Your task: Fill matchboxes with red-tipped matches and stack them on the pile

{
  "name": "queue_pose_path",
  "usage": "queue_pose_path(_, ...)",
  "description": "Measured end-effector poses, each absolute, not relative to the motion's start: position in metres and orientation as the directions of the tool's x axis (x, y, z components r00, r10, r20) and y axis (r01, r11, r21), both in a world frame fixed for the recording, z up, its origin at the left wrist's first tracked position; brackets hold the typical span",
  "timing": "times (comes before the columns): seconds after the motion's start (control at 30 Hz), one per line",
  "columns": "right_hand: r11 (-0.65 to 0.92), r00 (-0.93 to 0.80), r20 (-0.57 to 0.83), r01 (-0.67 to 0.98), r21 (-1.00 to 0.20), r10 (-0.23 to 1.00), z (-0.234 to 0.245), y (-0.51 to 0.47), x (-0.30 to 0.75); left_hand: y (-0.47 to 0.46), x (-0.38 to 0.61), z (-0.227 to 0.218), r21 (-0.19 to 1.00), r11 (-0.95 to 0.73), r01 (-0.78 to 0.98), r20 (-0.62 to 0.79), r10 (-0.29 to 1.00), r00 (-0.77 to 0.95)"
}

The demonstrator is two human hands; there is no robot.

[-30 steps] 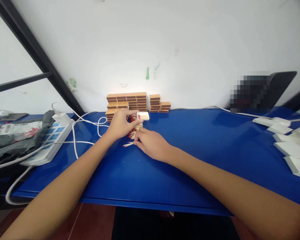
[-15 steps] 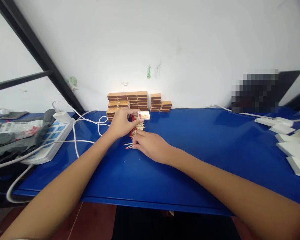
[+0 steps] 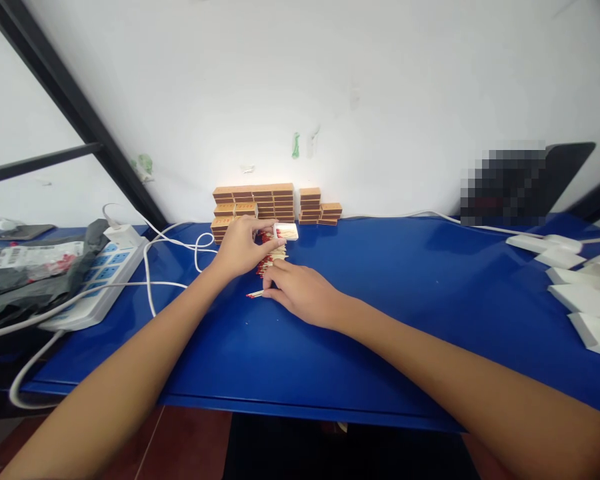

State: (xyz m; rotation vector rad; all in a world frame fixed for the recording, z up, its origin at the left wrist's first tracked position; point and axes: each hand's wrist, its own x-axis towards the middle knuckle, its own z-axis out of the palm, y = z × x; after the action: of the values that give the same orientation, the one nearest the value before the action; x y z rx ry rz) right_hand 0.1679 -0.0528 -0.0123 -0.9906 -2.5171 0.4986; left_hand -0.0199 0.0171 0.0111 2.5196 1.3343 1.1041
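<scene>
- Desk (image 3: 290, 390), its front edge nearest.
- Right hand (image 3: 300, 290), grip pinching a few matches (image 3: 255, 294); broad desk surface spreads rightward.
- Match pile (image 3: 280, 254), just beyond.
- Left hand (image 3: 239, 248), grip holding a match-filled tray (image 3: 287, 231).
- Stacked matchboxes (image 3: 275, 202), near the wall (image 3: 300, 87).

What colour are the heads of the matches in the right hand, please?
The match heads are red, which shows best in the head view.
</scene>
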Motion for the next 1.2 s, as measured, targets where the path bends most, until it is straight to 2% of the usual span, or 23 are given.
queue_pose_path(0.27, 0.662, -0.667, 0.184, 0.588, -0.466, 0.722, -0.012, -0.052, 0.169, 0.017, -0.021, 0.011, 0.374, -0.627, 0.683, 0.554, 0.742, 0.378)
queue_pose_path(0.37, 0.664, -0.66, 0.213, 0.567, -0.487, 0.72, -0.005, -0.049, 0.177, 0.016, -0.021, 0.013, 0.362, -0.62, 0.696, 0.555, 0.743, 0.374)
queue_pose_path(0.43, 0.643, -0.585, 0.291, 0.586, -0.494, 0.757, 0.001, -0.043, 0.185, 0.015, -0.02, 0.014, 0.36, -0.613, 0.703, 0.549, 0.749, 0.372)
queue_pose_path(0.53, 0.55, -0.359, 0.434, 0.678, -0.487, 0.827, 0.007, -0.03, 0.196, 0.013, -0.018, 0.015, 0.377, -0.624, 0.684, 0.537, 0.749, 0.387)
queue_pose_path(0.63, 0.492, -0.245, 0.496, 0.74, -0.46, 0.833, 0.008, -0.018, 0.204, 0.011, -0.016, 0.016, 0.422, -0.631, 0.651, 0.511, 0.759, 0.404)
queue_pose_path(0.87, 0.498, -0.278, 0.496, 0.774, -0.391, 0.823, 0.004, -0.01, 0.212, 0.006, -0.014, 0.018, 0.542, -0.608, 0.58, 0.446, 0.793, 0.415)
queue_pose_path(1.03, 0.546, -0.288, 0.535, 0.726, -0.418, 0.794, 0.005, -0.018, 0.207, 0.007, -0.013, 0.017, 0.567, -0.614, 0.55, 0.433, 0.789, 0.435)
queue_pose_path(1.13, 0.628, -0.385, 0.521, 0.638, -0.445, 0.761, 0.001, -0.029, 0.196, 0.01, -0.014, 0.015, 0.552, -0.602, 0.576, 0.471, 0.796, 0.38)
queue_pose_path(1.2, 0.676, -0.492, 0.464, 0.568, -0.47, 0.736, -0.005, -0.036, 0.185, 0.012, -0.015, 0.014, 0.537, -0.59, 0.603, 0.496, 0.799, 0.339)
